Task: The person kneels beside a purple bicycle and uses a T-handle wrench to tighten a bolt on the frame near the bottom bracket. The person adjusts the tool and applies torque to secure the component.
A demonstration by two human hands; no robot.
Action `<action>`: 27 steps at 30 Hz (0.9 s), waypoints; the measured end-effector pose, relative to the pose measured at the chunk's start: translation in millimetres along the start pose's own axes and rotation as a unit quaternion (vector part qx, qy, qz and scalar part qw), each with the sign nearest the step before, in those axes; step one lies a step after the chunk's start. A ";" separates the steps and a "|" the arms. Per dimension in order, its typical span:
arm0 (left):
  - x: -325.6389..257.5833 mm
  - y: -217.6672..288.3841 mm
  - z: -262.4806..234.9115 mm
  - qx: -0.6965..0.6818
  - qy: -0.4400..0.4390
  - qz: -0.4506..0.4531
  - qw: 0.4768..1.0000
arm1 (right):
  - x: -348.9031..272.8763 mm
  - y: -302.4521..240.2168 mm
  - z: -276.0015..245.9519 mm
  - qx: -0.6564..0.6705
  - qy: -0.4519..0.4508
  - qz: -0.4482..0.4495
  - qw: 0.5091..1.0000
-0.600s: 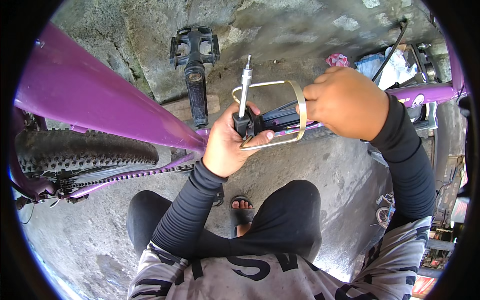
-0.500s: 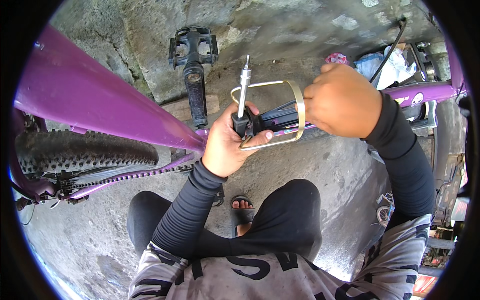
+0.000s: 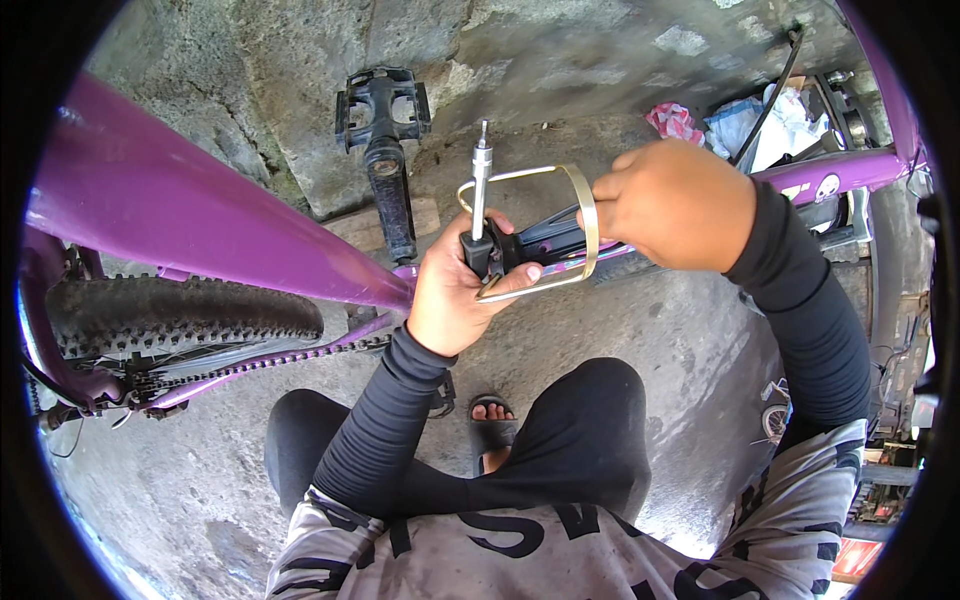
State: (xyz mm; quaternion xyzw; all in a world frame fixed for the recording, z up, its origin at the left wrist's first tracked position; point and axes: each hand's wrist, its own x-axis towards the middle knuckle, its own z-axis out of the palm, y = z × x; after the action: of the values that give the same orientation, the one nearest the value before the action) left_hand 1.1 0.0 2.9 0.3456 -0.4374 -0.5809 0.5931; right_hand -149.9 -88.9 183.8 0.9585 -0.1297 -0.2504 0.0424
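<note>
A gold-coloured wire bottle cage point(image 3: 588, 210) lies against a purple bicycle tube point(image 3: 560, 270), between my two hands. My left hand point(image 3: 450, 290) wraps around the cage's left end, thumb over its lower wire. The same hand also holds a tool with a black block-like handle and a silver shaft point(image 3: 480, 180), its narrow tip pointing up. At the cage's right end, my right hand point(image 3: 680, 205) is closed with its fingertips bunched near the looped wire. Whatever those fingers pinch is hidden behind the hand.
A thick purple frame tube point(image 3: 220, 210) crosses the left side, above a knobby tyre point(image 3: 180, 310) and a chain point(image 3: 270, 352). A black pedal point(image 3: 384, 110) stands up on its crank near the stained concrete wall point(image 3: 560, 50). Plastic bags point(image 3: 765, 128) lie at the far right.
The view has shifted slightly. My right hand's fingers have turned a little and sit closer to the cage's right loop. My left hand keeps its hold on the cage and tool.
</note>
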 end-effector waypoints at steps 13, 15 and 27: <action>-1.2 1.1 -2.1 0.020 0.001 -0.006 1.000 | 17.9 -11.2 -36.3 0.002 0.254 -0.023 0.967; 2.2 -8.5 -5.9 -0.012 -0.012 0.037 0.999 | 43.0 -27.0 -39.1 0.028 0.263 -0.085 0.961; -5.2 -19.2 -16.9 0.012 -0.038 -0.051 0.998 | 100.6 -53.3 -24.9 -0.055 -0.036 -0.057 0.996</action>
State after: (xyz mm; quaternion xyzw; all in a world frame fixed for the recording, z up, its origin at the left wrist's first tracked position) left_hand 9.5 1.9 -21.7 0.3517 -0.4485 -0.6179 0.5416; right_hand -40.9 -64.3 150.5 0.9509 -0.0624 -0.2934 0.0757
